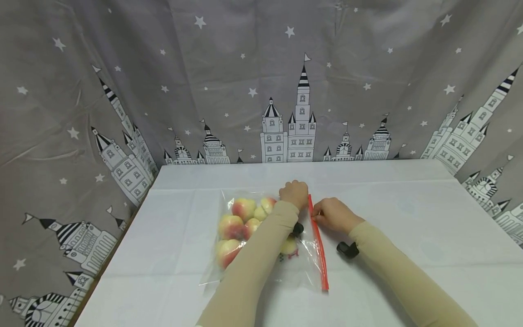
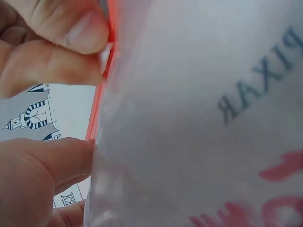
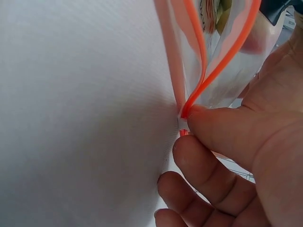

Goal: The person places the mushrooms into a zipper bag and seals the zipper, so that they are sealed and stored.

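Note:
A clear plastic zip bag (image 1: pixel 300 270) with a red zip strip (image 1: pixel 319 250) along its right side lies on the table, holding several yellow-and-red round fruits (image 1: pixel 230 227). My left hand (image 1: pixel 294 193) grips the bag's edge by the far end of the strip. Just nearer along it, my right hand (image 1: pixel 336 214) pinches the small white slider (image 3: pixel 183 124) between thumb and index finger. In the right wrist view, the two zip strips (image 3: pixel 227 64) stand apart on one side of that slider. Mirrored print (image 2: pixel 258 78) shows through the bag in the left wrist view.
A white cloth covers the table (image 1: pixel 408 204). Behind it hangs a grey curtain (image 1: pixel 229 54) with castles and stars. A black wrist camera (image 1: pixel 347 250) sits by the right sleeve, another (image 1: pixel 298 229) by the left, above the bag.

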Demonstrator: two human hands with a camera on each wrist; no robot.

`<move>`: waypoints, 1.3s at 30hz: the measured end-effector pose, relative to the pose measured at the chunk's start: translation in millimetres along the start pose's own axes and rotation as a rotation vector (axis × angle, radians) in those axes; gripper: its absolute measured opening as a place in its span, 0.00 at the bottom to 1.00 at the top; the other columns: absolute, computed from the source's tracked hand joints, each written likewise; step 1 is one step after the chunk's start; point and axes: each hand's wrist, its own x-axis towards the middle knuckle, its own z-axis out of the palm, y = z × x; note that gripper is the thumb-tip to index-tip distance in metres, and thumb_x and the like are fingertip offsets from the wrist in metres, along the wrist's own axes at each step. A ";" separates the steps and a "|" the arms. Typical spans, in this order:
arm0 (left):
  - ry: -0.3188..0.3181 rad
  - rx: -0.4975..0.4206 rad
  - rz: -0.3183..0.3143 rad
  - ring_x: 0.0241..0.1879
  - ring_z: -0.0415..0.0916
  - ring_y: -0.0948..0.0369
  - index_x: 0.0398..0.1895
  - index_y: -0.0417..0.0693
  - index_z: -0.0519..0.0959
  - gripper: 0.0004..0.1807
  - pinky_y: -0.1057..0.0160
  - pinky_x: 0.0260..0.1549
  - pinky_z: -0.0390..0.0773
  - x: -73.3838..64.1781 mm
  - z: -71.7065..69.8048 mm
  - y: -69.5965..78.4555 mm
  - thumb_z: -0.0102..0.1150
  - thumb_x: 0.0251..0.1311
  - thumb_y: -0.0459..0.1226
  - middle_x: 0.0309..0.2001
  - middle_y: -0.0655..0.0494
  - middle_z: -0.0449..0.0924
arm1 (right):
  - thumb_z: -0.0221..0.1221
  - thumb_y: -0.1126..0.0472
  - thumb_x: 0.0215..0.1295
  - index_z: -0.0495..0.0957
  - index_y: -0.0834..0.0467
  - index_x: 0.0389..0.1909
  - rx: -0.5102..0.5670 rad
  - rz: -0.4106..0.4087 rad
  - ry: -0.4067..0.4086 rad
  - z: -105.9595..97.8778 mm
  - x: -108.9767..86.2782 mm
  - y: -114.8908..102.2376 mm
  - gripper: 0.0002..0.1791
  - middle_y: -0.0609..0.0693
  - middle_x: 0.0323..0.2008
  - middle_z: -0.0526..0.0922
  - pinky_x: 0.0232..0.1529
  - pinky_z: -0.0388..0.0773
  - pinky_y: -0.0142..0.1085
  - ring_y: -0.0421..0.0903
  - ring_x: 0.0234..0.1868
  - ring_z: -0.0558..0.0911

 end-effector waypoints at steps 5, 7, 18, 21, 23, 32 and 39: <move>0.008 0.009 0.006 0.52 0.81 0.49 0.51 0.47 0.84 0.14 0.47 0.48 0.83 -1.4 -0.8 0.6 0.52 0.72 0.42 0.51 0.48 0.84 | 0.66 0.69 0.59 0.88 0.58 0.27 -0.005 -0.016 -0.003 -0.2 -2.0 -2.4 0.05 0.47 0.25 0.86 0.33 0.74 0.34 0.39 0.26 0.74; 0.006 0.015 0.007 0.52 0.81 0.49 0.52 0.47 0.84 0.14 0.47 0.48 0.83 -2.2 -1.3 1.1 0.52 0.73 0.42 0.51 0.48 0.84 | 0.65 0.69 0.58 0.87 0.58 0.26 -0.011 -0.026 -0.007 -0.3 -2.9 -3.4 0.05 0.46 0.24 0.86 0.32 0.74 0.33 0.39 0.26 0.73; -0.002 0.028 0.002 0.52 0.81 0.50 0.54 0.49 0.84 0.15 0.47 0.48 0.82 -1.5 -1.0 1.6 0.52 0.72 0.42 0.50 0.49 0.84 | 0.64 0.71 0.55 0.87 0.57 0.24 -0.008 -0.044 -0.016 -0.6 -10.3 -8.7 0.08 0.43 0.23 0.83 0.33 0.72 0.31 0.38 0.26 0.71; -0.003 0.027 0.001 0.52 0.81 0.50 0.54 0.49 0.84 0.16 0.47 0.48 0.82 -2.2 -0.6 1.6 0.52 0.73 0.43 0.51 0.49 0.84 | 0.65 0.71 0.56 0.87 0.57 0.24 0.003 -0.048 -0.021 -1.0 -13.0 -10.2 0.07 0.43 0.23 0.83 0.33 0.72 0.30 0.38 0.27 0.71; 0.000 0.027 0.002 0.52 0.81 0.50 0.54 0.49 0.84 0.16 0.47 0.48 0.82 -3.6 -1.2 1.7 0.51 0.73 0.43 0.51 0.49 0.84 | 0.66 0.70 0.57 0.86 0.57 0.24 0.010 -0.053 -0.028 -0.9 -14.8 -11.2 0.07 0.43 0.23 0.83 0.32 0.72 0.30 0.37 0.26 0.71; 0.018 0.041 0.006 0.52 0.81 0.50 0.54 0.50 0.84 0.15 0.48 0.47 0.82 -9.5 -3.7 3.7 0.53 0.72 0.43 0.50 0.49 0.83 | 0.67 0.70 0.56 0.85 0.56 0.23 0.020 -0.060 -0.050 0.7 -23.1 -14.9 0.07 0.42 0.23 0.83 0.32 0.72 0.28 0.36 0.26 0.71; 0.021 0.047 0.002 0.51 0.81 0.50 0.52 0.50 0.84 0.14 0.47 0.46 0.83 -1.9 3.8 2.2 0.54 0.71 0.43 0.49 0.49 0.84 | 0.67 0.70 0.57 0.86 0.56 0.24 0.026 -0.076 -0.065 2.4 -31.4 -16.8 0.07 0.41 0.23 0.84 0.31 0.72 0.27 0.34 0.26 0.71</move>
